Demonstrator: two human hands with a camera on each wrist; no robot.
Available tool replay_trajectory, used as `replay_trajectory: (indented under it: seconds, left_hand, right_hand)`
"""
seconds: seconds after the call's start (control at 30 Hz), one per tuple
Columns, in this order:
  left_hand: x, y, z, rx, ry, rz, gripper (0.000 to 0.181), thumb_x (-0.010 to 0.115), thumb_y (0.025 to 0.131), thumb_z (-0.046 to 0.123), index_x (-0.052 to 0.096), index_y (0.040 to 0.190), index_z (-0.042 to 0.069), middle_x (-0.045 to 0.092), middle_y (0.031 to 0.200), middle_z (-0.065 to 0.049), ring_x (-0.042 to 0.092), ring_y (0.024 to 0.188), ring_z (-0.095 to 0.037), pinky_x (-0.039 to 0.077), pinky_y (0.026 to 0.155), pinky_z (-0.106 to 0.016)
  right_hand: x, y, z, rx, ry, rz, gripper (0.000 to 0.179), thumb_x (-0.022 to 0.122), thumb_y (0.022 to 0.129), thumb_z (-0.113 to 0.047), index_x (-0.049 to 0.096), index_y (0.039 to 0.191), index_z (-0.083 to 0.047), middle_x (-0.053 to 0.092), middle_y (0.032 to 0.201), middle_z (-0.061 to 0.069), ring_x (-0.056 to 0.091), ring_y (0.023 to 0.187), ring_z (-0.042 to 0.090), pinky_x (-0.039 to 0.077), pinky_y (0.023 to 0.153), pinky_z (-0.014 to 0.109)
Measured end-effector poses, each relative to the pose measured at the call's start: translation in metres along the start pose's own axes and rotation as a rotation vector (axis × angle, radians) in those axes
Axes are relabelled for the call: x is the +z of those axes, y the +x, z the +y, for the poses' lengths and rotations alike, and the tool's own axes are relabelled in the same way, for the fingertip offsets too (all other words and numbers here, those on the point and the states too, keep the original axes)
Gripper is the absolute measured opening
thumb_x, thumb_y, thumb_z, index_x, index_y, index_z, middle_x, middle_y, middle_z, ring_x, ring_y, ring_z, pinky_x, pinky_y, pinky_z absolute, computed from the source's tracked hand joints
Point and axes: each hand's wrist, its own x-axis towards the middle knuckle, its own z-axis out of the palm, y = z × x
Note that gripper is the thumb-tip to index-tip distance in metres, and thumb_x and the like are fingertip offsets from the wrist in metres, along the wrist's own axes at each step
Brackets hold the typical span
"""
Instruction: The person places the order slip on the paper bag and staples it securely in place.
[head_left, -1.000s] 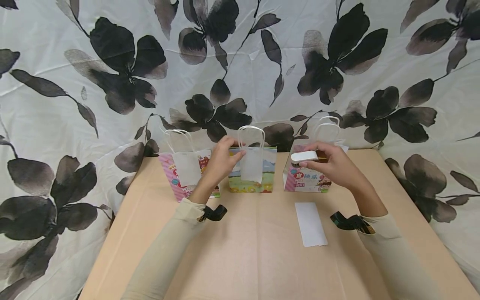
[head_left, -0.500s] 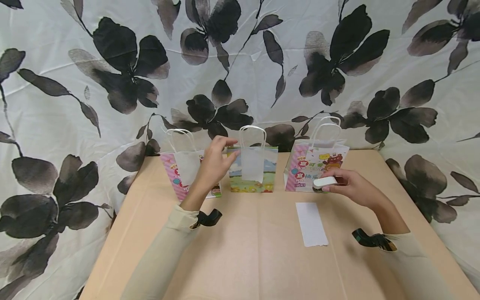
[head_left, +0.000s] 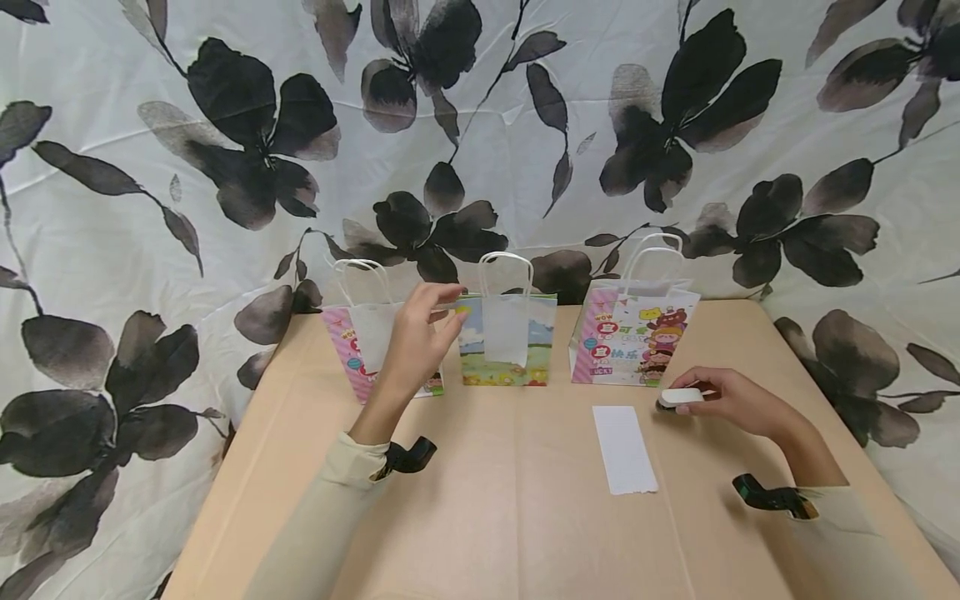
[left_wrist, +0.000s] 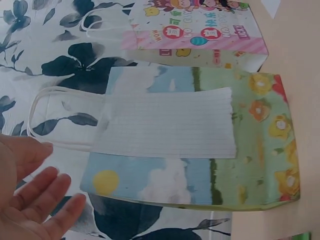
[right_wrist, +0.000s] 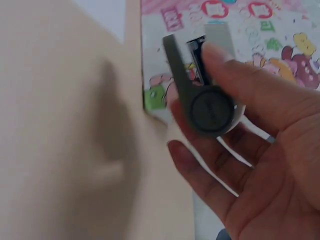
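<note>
My right hand (head_left: 738, 404) holds a small white and dark grey stapler (head_left: 681, 397) between thumb and fingers, over the table to the right of a loose white paper strip (head_left: 625, 450). In the right wrist view the grey underside of the stapler (right_wrist: 210, 107) faces the camera. My left hand (head_left: 416, 337) holds nothing. Its fingers are loosely bent beside the left edge of the middle gift bag (head_left: 540, 342), which has a sky and flower print. A lined white paper strip (left_wrist: 170, 122) lies against that bag's front, below its white handles.
To the left stands a pink gift bag (head_left: 345, 358) with a white strip on its front, partly behind my left hand. A pink and white cartoon gift bag (head_left: 626, 333) stands at the right. A floral cloth (head_left: 510, 150) hangs behind the table (head_left: 510, 517).
My right hand has moved down and right with the stapler, away from the right bag. My left hand has drawn back leftward from the middle bag's handles. The bags stay put.
</note>
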Motion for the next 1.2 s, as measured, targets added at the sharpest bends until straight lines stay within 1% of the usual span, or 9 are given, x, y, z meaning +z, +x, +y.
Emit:
replay_trajectory:
  seconds: [0.13,0.23,0.53,0.63,0.77,0.9,0.97,1.03,1.2]
  left_hand:
    - [0.004,-0.009,-0.004,0.054,-0.06,0.029,0.03,0.073,0.092,0.001,0.066,0.121,-0.001,0.064,0.116,-0.011,0.067,0.103,-0.025,0.059,0.085,-0.042]
    - [0.012,-0.017,-0.009,0.064,-0.093,0.015,0.029,0.073,0.091,0.0,0.067,0.119,-0.001,0.065,0.114,-0.01,0.068,0.099,-0.023,0.06,0.082,-0.041]
    - [0.041,-0.043,-0.017,0.008,-0.133,-0.1,0.028,0.074,0.092,0.003,0.068,0.119,0.0,0.067,0.108,-0.009,0.067,0.095,-0.02,0.06,0.08,-0.039]
    - [0.05,-0.05,-0.018,0.003,-0.156,-0.139,0.028,0.074,0.091,0.003,0.068,0.119,0.0,0.067,0.109,-0.011,0.067,0.095,-0.024,0.06,0.08,-0.041]
    - [0.061,-0.056,-0.02,-0.022,-0.184,-0.217,0.03,0.074,0.092,0.005,0.067,0.121,-0.001,0.066,0.11,-0.012,0.067,0.096,-0.03,0.059,0.081,-0.046]
    - [0.071,-0.061,-0.022,-0.076,-0.21,-0.3,0.031,0.074,0.093,0.007,0.067,0.122,-0.001,0.066,0.109,-0.008,0.067,0.098,-0.03,0.058,0.083,-0.05]
    - [0.076,-0.063,-0.023,-0.102,-0.213,-0.335,0.03,0.074,0.093,0.01,0.067,0.122,0.002,0.065,0.111,-0.008,0.067,0.1,-0.028,0.058,0.084,-0.049]
    - [0.08,-0.064,-0.025,-0.123,-0.215,-0.367,0.029,0.073,0.094,0.013,0.067,0.122,0.006,0.066,0.113,-0.01,0.067,0.102,-0.027,0.058,0.084,-0.047]
    - [0.095,-0.066,-0.027,-0.145,-0.209,-0.428,0.029,0.072,0.095,0.016,0.067,0.123,0.007,0.067,0.117,-0.013,0.066,0.103,-0.025,0.058,0.084,-0.037]
  right_hand:
    - [-0.003,-0.007,0.01,-0.004,-0.041,0.002,0.026,0.077,0.091,-0.02,0.069,0.114,-0.01,0.068,0.107,0.002,0.058,0.095,0.008,0.051,0.084,0.02]
    - [-0.004,-0.011,0.016,-0.008,-0.066,0.021,0.025,0.078,0.09,-0.018,0.07,0.112,-0.01,0.068,0.107,0.002,0.058,0.095,0.005,0.05,0.085,0.018]
    - [-0.004,-0.02,0.028,0.066,-0.133,0.037,0.026,0.08,0.087,-0.019,0.071,0.111,-0.012,0.067,0.108,0.003,0.058,0.097,0.008,0.049,0.088,0.015]
    - [-0.003,-0.023,0.029,0.088,-0.144,0.042,0.026,0.08,0.087,-0.016,0.072,0.111,-0.012,0.068,0.108,0.003,0.059,0.098,0.01,0.052,0.089,0.019]
    - [-0.002,-0.025,0.033,0.094,-0.143,0.046,0.026,0.08,0.087,-0.013,0.072,0.111,-0.01,0.069,0.109,0.004,0.059,0.098,0.01,0.054,0.089,0.024]
    - [-0.001,-0.027,0.035,0.109,-0.132,0.038,0.028,0.08,0.086,-0.013,0.071,0.112,-0.009,0.069,0.11,0.006,0.06,0.097,0.008,0.053,0.086,0.019]
    - [0.0,-0.028,0.036,0.114,-0.132,0.033,0.028,0.08,0.086,-0.011,0.071,0.112,-0.008,0.069,0.111,0.008,0.061,0.097,0.012,0.055,0.085,0.024]
    - [-0.001,-0.028,0.035,0.116,-0.135,0.022,0.029,0.079,0.086,-0.007,0.07,0.113,-0.005,0.068,0.112,0.012,0.062,0.099,0.02,0.058,0.088,0.037]
    - [-0.009,-0.026,0.018,0.127,-0.277,-0.024,0.038,0.079,0.084,-0.003,0.067,0.12,0.0,0.066,0.12,0.022,0.059,0.113,0.044,0.047,0.096,0.065]
